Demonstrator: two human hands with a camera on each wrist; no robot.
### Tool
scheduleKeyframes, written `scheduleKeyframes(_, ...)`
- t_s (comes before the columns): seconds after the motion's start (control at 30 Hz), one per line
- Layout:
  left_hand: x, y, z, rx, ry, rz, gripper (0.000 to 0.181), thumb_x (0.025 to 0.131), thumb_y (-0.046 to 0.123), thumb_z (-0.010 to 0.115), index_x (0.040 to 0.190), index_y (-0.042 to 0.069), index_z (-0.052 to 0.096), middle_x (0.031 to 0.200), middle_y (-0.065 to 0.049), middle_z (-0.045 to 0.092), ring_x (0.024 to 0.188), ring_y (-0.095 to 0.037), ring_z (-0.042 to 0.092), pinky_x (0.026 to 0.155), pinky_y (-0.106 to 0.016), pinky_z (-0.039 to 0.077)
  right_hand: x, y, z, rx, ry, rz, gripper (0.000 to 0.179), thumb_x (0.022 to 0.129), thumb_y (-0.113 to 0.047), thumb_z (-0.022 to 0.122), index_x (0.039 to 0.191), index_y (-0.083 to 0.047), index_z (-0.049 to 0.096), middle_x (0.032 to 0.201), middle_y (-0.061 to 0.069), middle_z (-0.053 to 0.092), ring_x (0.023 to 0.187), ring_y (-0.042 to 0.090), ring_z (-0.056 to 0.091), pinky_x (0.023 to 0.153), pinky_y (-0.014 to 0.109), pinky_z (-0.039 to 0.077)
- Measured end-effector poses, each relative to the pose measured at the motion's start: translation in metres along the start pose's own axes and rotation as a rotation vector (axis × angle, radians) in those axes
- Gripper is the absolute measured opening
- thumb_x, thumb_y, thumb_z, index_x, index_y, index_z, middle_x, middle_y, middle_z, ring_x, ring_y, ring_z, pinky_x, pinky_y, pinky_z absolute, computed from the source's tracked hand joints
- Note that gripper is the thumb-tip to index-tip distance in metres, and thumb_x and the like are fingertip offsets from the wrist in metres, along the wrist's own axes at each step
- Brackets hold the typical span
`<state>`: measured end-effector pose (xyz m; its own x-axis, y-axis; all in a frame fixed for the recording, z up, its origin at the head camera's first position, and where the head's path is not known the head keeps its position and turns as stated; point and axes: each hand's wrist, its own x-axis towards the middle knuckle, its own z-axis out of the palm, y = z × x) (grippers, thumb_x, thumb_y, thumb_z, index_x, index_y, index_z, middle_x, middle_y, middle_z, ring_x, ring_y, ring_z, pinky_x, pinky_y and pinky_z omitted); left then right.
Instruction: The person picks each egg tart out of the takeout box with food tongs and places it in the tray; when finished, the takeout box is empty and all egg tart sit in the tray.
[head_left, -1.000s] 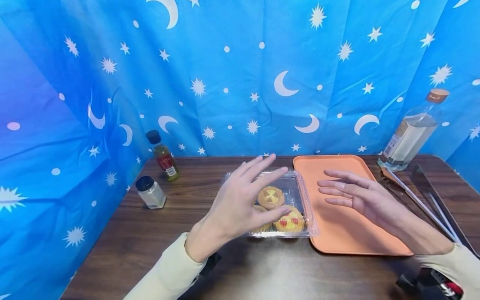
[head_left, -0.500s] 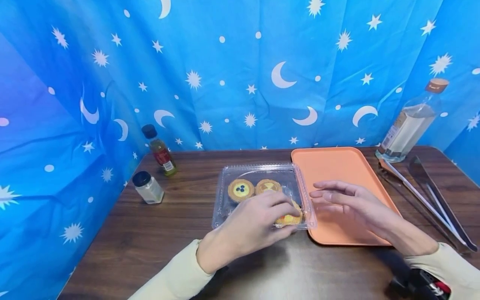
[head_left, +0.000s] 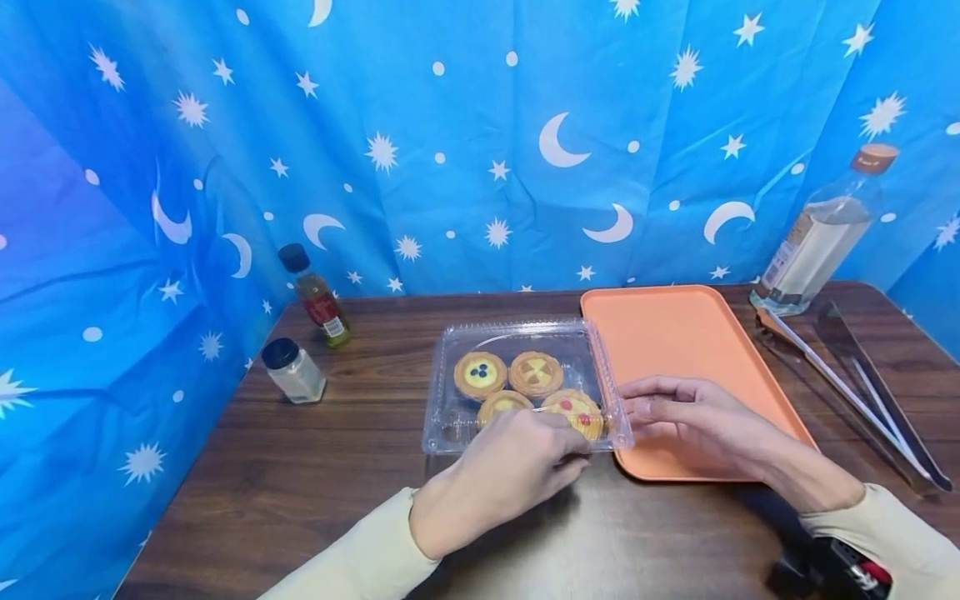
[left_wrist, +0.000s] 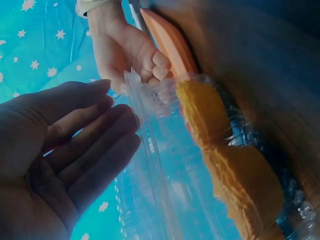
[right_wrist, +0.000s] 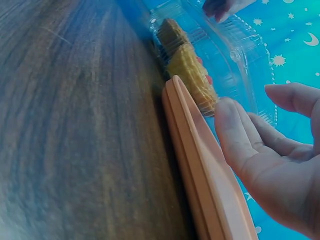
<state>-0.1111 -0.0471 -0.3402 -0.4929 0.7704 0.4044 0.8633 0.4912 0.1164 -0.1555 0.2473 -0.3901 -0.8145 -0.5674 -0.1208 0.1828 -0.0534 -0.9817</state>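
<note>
No wording can be read on the red label (head_left: 324, 309) of the small bottle (head_left: 315, 295) or the large bottle (head_left: 821, 237).

Left hand (head_left: 510, 467) and right hand (head_left: 705, 421), loosely curved

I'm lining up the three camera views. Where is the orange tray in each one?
Head: right of centre, the orange tray lies partly hidden by the right hand.
Left wrist: a narrow strip near top centre, beside that hand.
Right wrist: centre down to the bottom edge, seen nearly edge-on.
Shared landmark: the clear container, visible in all three.
</note>
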Motion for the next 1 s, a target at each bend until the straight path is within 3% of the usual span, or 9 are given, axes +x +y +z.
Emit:
scheduleKeyframes(0.17,0.000,0.002,0.005,0.064,-0.005,-0.024,0.004,0.093,0.016,0.083,0.096,0.019,0.083,0.091,0.010,0.075,0.084,-0.006,0.072,0.070,-0.022,0.061,0.001,0.002,-0.001,-0.013,-0.051,0.023,0.031,0.112,-0.007,0.051,0.139,0.004,0.063,0.131,0.016,0.068,0.117,0.027,0.068,0.101,0.038,0.060)
scheduleKeyframes(0.3,0.001,0.005,0.009,0.107,0.008,-0.040,0.002,0.093,0.017,0.084,0.092,0.018,0.083,0.084,0.009,0.070,0.078,-0.006,0.069,0.065,-0.022,0.059,0.001,0.008,-0.002,0.006,-0.130,0.012,0.029,0.112,-0.004,0.047,0.134,0.000,0.066,0.125,0.016,0.070,0.112,0.026,0.070,0.099,0.040,0.061)
scheduleKeyframes(0.63,0.004,0.011,0.020,0.232,0.092,-0.067,0.015,0.092,0.016,0.081,0.077,0.017,0.077,0.074,0.007,0.058,0.067,-0.009,0.061,0.053,-0.026,0.055,0.001,0.012,-0.007,0.085,-0.290,0.038,0.025,0.111,0.003,0.045,0.128,0.006,0.064,0.116,0.015,0.072,0.105,0.019,0.069,0.095,0.035,0.062)
scheduleKeyframes(0.83,0.006,0.013,0.025,0.280,0.142,-0.064,0.018,0.088,0.014,0.081,0.073,0.016,0.072,0.076,0.006,0.061,0.067,-0.012,0.062,0.051,-0.027,0.054,0.002,0.015,-0.005,0.125,-0.359,0.042,0.025,0.111,0.004,0.043,0.126,0.005,0.063,0.119,0.019,0.072,0.106,0.020,0.069,0.095,0.035,0.062)
scheduleKeyframes(1.0,0.008,0.016,0.029,0.360,0.147,-0.063,0.020,0.087,0.020,0.082,0.073,0.016,0.069,0.081,0.006,0.066,0.069,-0.012,0.064,0.052,-0.024,0.056,0.002,0.018,-0.003,0.126,-0.379,0.010,0.025,0.111,0.004,0.041,0.125,0.005,0.063,0.118,0.018,0.072,0.105,0.020,0.069,0.095,0.035,0.062)
